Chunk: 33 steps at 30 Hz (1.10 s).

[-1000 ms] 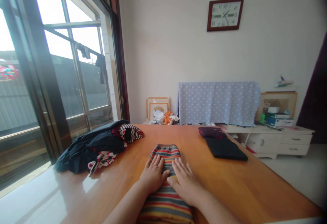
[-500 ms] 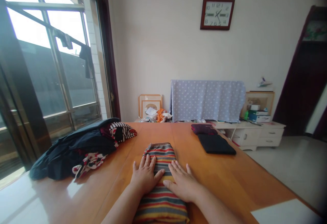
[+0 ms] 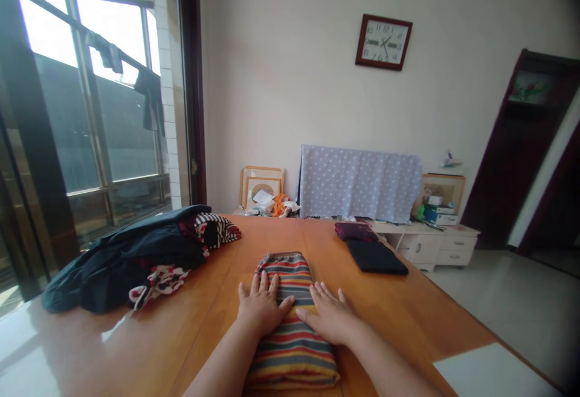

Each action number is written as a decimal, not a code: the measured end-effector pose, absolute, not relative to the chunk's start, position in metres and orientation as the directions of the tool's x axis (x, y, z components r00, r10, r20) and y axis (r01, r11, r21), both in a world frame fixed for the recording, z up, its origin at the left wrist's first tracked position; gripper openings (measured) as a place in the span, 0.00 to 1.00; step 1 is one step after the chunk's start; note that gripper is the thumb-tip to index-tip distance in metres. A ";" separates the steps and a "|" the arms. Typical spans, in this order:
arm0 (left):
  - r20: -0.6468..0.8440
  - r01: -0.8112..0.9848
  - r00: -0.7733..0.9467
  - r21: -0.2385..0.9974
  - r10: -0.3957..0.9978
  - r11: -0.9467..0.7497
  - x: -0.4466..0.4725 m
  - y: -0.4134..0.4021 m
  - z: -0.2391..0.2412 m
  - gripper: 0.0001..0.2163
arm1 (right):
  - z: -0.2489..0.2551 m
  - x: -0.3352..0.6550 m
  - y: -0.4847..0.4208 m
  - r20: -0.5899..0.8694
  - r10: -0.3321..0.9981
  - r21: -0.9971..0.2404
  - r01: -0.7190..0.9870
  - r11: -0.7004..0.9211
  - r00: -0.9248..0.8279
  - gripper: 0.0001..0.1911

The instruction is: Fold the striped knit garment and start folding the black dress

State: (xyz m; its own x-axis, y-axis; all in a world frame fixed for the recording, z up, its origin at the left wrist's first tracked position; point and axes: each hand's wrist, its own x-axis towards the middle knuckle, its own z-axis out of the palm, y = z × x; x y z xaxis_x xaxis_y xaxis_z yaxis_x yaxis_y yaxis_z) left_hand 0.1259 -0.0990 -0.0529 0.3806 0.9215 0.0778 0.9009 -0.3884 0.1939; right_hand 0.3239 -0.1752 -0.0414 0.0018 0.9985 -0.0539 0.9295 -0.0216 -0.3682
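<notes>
A folded cloth with red, yellow, green and dark stripes (image 3: 287,267) lies lengthwise on the orange wooden table (image 3: 417,318) in front of me. My left hand (image 3: 260,306) rests flat on its left side, fingers spread and pointing away from me. My right hand (image 3: 330,318) lies flat on its right side, fingers stretched out, partly over the cloth's edge onto the table. Both palms press down on the cloth and neither hand holds anything.
A heap of dark and red-patterned clothes (image 3: 131,258) lies on the table's left. A folded black garment (image 3: 376,259) and a folded maroon one (image 3: 356,231) lie at the right far side. Beyond stand a dotted cloth cover (image 3: 360,182) and a white cabinet (image 3: 437,246).
The view has swung to the right and tilted, showing more of the doorway. Both hands have stayed flat on the striped cloth, shifting only slightly.
</notes>
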 end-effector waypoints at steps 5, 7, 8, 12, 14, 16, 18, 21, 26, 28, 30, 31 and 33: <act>0.078 0.894 0.383 0.219 0.920 -0.391 0.125 -0.098 -0.054 0.44 | -0.031 0.323 -0.169 -0.056 0.998 -0.366 0.930 -0.027 0.007 0.52; 0.070 0.893 0.382 0.227 0.921 -0.388 0.124 -0.099 -0.053 0.43 | -0.024 0.320 -0.163 -0.051 0.998 -0.384 0.923 0.007 -0.029 0.51; 0.067 0.893 0.382 0.231 0.922 -0.387 0.124 -0.099 -0.052 0.42 | -0.021 0.318 -0.158 -0.038 0.998 -0.402 0.915 0.035 -0.055 0.48; 0.070 0.889 0.380 0.249 0.922 -0.385 0.123 -0.099 -0.051 0.43 | -0.011 0.306 -0.130 0.095 0.982 -0.483 0.855 0.188 -0.162 0.32; 0.075 0.888 0.377 0.255 0.923 -0.384 0.123 -0.099 -0.052 0.44 | -0.012 0.300 -0.112 0.158 0.977 -0.501 0.840 0.206 -0.145 0.27; 0.077 0.887 0.375 0.260 0.924 -0.382 0.123 -0.099 -0.053 0.44 | -0.016 0.294 -0.094 0.194 0.978 -0.495 0.852 0.169 -0.080 0.27; 0.078 0.886 0.374 0.265 0.924 -0.381 0.123 -0.098 -0.053 0.44 | -0.024 0.290 -0.078 0.206 0.978 -0.469 0.875 0.121 -0.024 0.29; 0.081 0.883 0.374 0.272 0.924 -0.382 0.124 -0.099 -0.053 0.43 | -0.040 0.288 -0.063 0.166 0.986 -0.427 0.900 0.085 -0.014 0.30; 0.073 0.883 0.372 0.279 0.926 -0.377 0.124 -0.098 -0.053 0.42 | -0.058 0.289 -0.057 0.099 0.994 -0.369 0.927 0.071 -0.037 0.31; 0.061 0.884 0.375 0.278 0.925 -0.376 0.124 -0.098 -0.053 0.42 | -0.057 0.291 -0.056 0.100 0.994 -0.354 0.931 0.086 -0.054 0.31; 0.048 0.884 0.375 0.281 0.926 -0.373 0.124 -0.097 -0.054 0.42 | -0.052 0.292 -0.056 0.115 0.991 -0.340 0.935 0.102 -0.066 0.30; 0.046 0.884 0.374 0.284 0.926 -0.371 0.124 -0.096 -0.054 0.43 | -0.049 0.291 -0.056 0.137 0.988 -0.336 0.936 0.108 -0.065 0.28; 0.048 0.883 0.374 0.287 0.926 -0.371 0.124 -0.096 -0.055 0.43 | -0.042 0.289 -0.056 0.222 0.974 -0.338 0.934 0.119 -0.044 0.25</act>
State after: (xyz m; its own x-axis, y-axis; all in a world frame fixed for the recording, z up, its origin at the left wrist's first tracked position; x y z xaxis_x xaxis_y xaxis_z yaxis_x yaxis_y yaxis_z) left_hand 0.1240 -0.0959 -0.0546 0.3737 0.9263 0.0485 0.8830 -0.3712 0.2871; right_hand 0.2888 -0.0556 -0.0422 -0.0435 0.9740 0.2222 0.9337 0.1188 -0.3379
